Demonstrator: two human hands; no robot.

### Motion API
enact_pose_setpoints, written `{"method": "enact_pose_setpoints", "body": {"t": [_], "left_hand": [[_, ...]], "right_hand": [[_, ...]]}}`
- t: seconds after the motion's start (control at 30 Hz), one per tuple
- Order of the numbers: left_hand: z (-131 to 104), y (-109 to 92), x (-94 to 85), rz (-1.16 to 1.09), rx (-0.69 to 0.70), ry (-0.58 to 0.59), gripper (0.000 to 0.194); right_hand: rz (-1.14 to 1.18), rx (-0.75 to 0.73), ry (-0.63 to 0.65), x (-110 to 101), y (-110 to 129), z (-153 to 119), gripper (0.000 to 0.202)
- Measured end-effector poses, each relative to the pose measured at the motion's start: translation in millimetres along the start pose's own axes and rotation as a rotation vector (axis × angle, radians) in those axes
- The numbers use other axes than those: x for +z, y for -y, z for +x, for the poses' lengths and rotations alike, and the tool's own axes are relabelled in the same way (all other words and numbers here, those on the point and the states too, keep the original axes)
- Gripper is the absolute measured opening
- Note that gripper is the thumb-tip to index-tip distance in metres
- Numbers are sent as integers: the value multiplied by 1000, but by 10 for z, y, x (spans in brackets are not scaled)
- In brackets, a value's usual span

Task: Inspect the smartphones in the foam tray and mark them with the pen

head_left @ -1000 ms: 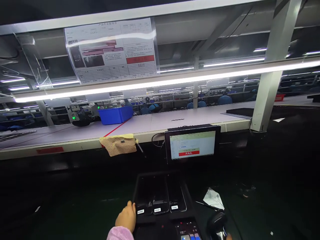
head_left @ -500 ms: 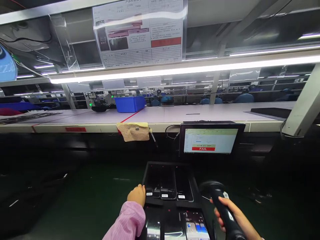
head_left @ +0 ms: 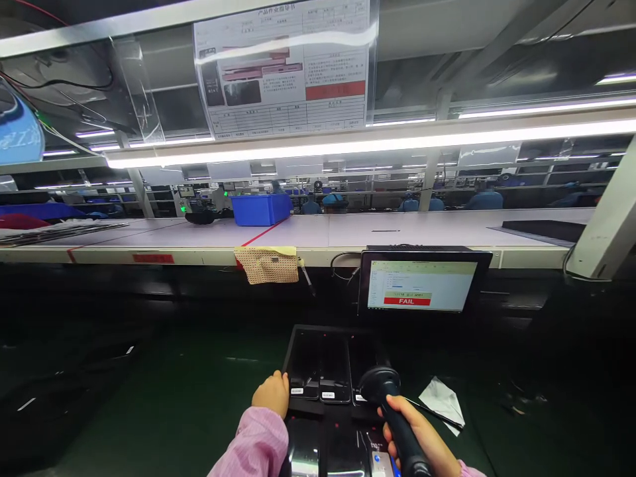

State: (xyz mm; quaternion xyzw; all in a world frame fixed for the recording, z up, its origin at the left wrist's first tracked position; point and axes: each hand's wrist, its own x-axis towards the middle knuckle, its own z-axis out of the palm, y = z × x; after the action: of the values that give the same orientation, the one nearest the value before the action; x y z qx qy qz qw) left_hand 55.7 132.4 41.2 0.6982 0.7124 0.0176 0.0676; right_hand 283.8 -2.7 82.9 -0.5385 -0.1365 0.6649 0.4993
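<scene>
A black tray [head_left: 293, 344] lies on the dark green surface with several phones in it. Three dark phones [head_left: 334, 364] with small white labels form its far row. Other phones lie nearer, one with a lit screen [head_left: 381, 464]. At the tray's left edge is my left hand [head_left: 272, 394], its fingers wrapped over the rim. My right hand [head_left: 415, 430] grips a black handheld scanner [head_left: 397, 417], whose head is above the tray's right side and partly covers the right phone of the far row.
A monitor [head_left: 422, 286] showing FAIL hangs below the shelf edge. White paper [head_left: 442, 401] lies right of the tray under a thin dark stick. A blue bin [head_left: 261, 209] stands on the shelf. Perforated cloth [head_left: 267, 265] and a pen [head_left: 307, 277] hang at its edge.
My right hand has moved left with the scanner, from beside the tray to over its right side. The white paper is now uncovered. My left hand stays at the tray's edge.
</scene>
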Motion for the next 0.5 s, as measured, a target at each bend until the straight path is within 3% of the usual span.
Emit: {"method": "enact_pose_setpoints", "body": {"t": [0.5], "left_hand": [[9,7,20,6,10,0,39]], "right_hand": [[-65,-80,-22,3,-21,46,23]]}}
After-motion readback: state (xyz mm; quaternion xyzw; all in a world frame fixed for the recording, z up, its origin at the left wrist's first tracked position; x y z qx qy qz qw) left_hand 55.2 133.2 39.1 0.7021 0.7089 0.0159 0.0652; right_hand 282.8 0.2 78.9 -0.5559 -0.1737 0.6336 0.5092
